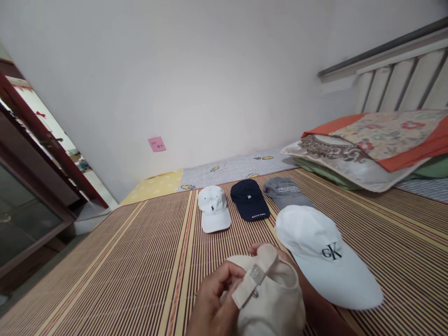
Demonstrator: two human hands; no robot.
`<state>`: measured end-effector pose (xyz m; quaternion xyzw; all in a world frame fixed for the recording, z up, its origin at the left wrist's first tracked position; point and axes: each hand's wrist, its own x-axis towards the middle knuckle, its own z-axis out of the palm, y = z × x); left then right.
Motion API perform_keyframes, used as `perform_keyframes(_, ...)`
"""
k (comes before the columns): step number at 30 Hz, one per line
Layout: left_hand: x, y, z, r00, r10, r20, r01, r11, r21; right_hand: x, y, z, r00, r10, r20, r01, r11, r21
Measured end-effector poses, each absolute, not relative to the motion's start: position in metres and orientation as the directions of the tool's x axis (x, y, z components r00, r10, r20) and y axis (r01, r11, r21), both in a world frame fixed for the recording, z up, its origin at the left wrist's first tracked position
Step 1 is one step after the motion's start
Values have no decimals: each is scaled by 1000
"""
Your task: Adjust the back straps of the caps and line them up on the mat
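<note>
A beige cap (276,303) is held up close in front of me, its back strap and metal buckle facing me. My left hand (219,291) pinches the strap's loose end between thumb and fingers. Behind the cap, my right hand (257,247) grips it from the far side; its fingers are mostly hidden. To the right lies a large white cap (315,238) with black letters on its front. Farther off sit a small white cap (213,205), a navy cap (248,198) and a grey cap (285,190), side by side.
A striped bamboo mat (140,261) covers the bed beneath the caps. Pillows (350,161) with a floral cover are stacked at the right, by a radiator (402,77). A pink note (156,144) is stuck on the wall. A doorway (52,135) opens at the left.
</note>
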<state>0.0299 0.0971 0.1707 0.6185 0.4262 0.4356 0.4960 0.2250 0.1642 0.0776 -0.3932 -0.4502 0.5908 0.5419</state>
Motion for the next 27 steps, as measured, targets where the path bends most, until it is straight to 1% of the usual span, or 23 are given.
perform_keyframes(3,30,103,159,247,968,46,37,-56,998,229,172,73,-37,999,5,-377,-9,-926)
perform_keyframes(5,28,106,155,249,968,5,37,-15,999,231,173,81,30,999,44,-397,52,-916)
perform_keyframes(7,26,107,155,248,969,-26,48,15,999,232,170,98,62,992,107,-371,122,-920)
perform_keyframes(9,26,107,158,199,980,-19,31,13,999,232,161,122,5,980,199,-283,192,-940)
perform_keyframes(10,26,106,160,156,988,-9,7,8,1000,231,155,135,-56,967,249,-221,231,-947)
perform_keyframes(13,30,102,168,24,1000,11,-86,-9,996,226,135,170,-280,904,324,-37,327,-944)
perform_keyframes(14,31,102,170,-7,1000,22,-107,-23,994,223,129,179,-339,885,320,31,350,-936)
perform_keyframes(17,28,101,174,-55,997,61,-124,-68,990,210,114,190,-472,833,290,158,403,-901)
perform_keyframes(19,24,102,174,-52,997,63,-116,-69,991,199,109,186,-481,826,295,262,456,-850)
perform_keyframes(21,20,103,174,-32,998,56,-104,-59,993,190,108,179,-459,819,343,333,517,-788)
perform_keyframes(24,21,101,176,-50,996,71,-98,-75,992,182,109,172,-450,784,427,319,588,-744)
perform_keyframes(27,26,97,181,-97,991,91,-85,-100,991,182,111,170,-452,764,460,318,620,-718)
